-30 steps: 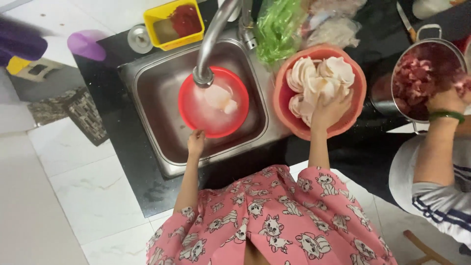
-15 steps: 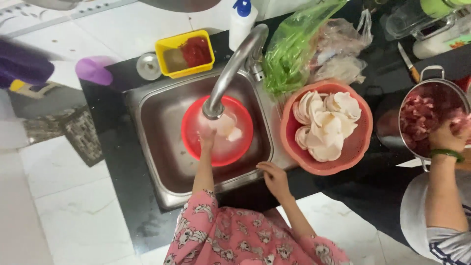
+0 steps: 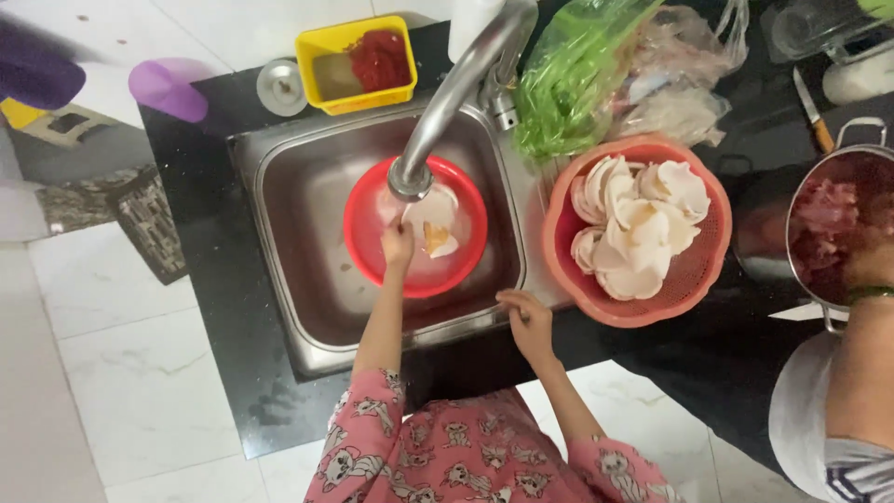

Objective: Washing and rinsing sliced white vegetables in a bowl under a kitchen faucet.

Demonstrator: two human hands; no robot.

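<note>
While L hand (image 3: 399,246) pinches wet pale slice (image 3: 431,222) in red bowl (image 3: 368,244), R hand (image 3: 527,317) rests released on sink rim (image 3: 466,321); prob. slippery, floppy — grip by edge.

Brushed steel sink (image 3: 307,307), glossy red plastic bowl (image 3: 372,251), polished black counter (image 3: 205,279).

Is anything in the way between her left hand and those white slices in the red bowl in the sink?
Nothing visible. The left hand is already inside the red bowl, at the white slices. The faucet spout hangs just above them, not between.
</note>
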